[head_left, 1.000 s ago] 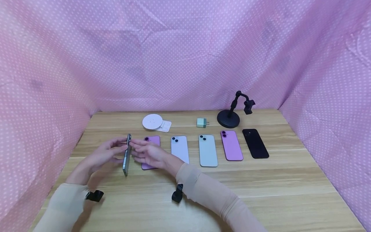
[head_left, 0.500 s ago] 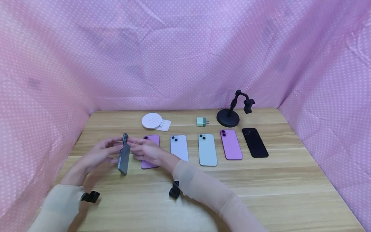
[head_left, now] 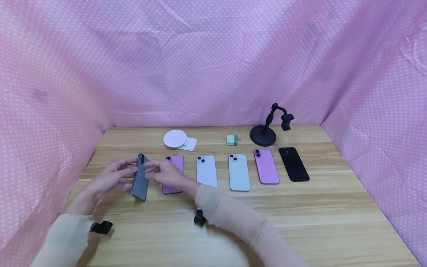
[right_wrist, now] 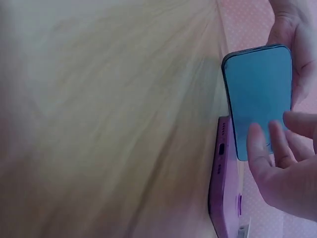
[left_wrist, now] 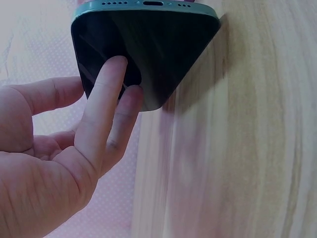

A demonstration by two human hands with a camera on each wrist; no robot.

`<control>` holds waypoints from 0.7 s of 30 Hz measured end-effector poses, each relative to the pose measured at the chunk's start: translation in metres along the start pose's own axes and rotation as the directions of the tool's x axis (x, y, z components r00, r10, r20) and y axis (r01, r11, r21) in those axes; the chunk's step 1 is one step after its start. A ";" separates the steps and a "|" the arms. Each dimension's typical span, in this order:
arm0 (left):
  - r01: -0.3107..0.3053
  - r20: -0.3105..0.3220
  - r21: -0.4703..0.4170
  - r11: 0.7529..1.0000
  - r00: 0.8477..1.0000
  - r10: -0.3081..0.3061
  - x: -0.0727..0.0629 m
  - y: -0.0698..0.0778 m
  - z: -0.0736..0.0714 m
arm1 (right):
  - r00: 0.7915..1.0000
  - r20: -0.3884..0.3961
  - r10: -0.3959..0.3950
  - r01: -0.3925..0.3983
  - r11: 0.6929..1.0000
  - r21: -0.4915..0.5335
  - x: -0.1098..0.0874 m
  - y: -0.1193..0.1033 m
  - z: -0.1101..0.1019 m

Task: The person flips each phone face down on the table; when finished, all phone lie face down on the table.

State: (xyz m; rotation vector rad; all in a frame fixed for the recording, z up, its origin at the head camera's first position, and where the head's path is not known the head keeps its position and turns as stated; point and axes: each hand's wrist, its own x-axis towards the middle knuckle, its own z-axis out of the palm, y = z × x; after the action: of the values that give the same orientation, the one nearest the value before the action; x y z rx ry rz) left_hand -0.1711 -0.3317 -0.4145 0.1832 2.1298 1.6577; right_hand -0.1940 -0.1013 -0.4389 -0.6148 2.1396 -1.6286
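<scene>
My left hand (head_left: 110, 180) holds a dark green-blue smartphone (head_left: 140, 183), tilted up above the left of the table. In the left wrist view its black screen (left_wrist: 163, 54) faces my left hand (left_wrist: 64, 153), with fingers on the glass and the thumb side at the edge. The phone's back (right_wrist: 260, 89) shows in the right wrist view. My right hand (head_left: 166, 173) reaches across to that back, loose fingers at its upper part near the cameras; whether they touch it I cannot tell. Below the right hand lies a purple phone (head_left: 173, 188), partly covered.
Right of it lie a lavender phone (head_left: 206, 168), a pale green phone (head_left: 239, 174), a pink-purple phone (head_left: 267, 168) and a black phone (head_left: 294, 167). Behind them stand a white round charging pad (head_left: 175, 138), a green plug adapter (head_left: 231, 140) and a black phone stand (head_left: 262, 136).
The green-blue phone has turned from edge-on so more of its back faces the head camera, and shifted slightly left with the left hand. The right hand's fingers have drawn in slightly.
</scene>
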 end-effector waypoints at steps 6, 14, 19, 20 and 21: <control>-0.013 0.001 -0.002 1.000 1.000 0.013 -0.001 -0.002 0.000 | 1.000 0.022 0.009 -0.007 0.998 -0.057 0.001 0.000 0.004; -0.011 -0.005 -0.014 1.000 1.000 0.011 -0.003 -0.006 0.003 | 0.999 0.043 0.026 -0.020 0.992 -0.126 0.003 0.003 0.009; -0.015 -0.019 -0.020 1.000 1.000 0.015 -0.003 -0.008 0.000 | 0.998 0.060 -0.011 0.027 0.962 -0.273 0.004 0.002 0.011; -0.012 -0.026 -0.020 1.000 1.000 0.012 -0.003 -0.009 0.000 | 0.998 0.065 -0.020 0.040 0.947 -0.318 0.004 0.001 0.011; -0.008 -0.034 -0.019 1.000 0.999 0.008 -0.003 -0.010 -0.001 | 0.997 0.071 -0.027 0.051 0.931 -0.361 0.004 0.000 0.012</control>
State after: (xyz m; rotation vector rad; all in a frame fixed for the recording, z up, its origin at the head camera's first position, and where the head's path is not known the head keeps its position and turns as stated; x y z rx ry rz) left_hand -0.1677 -0.3367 -0.4227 0.1591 2.1394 1.6968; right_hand -0.1915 -0.1130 -0.4423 -0.8115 2.4121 -1.2152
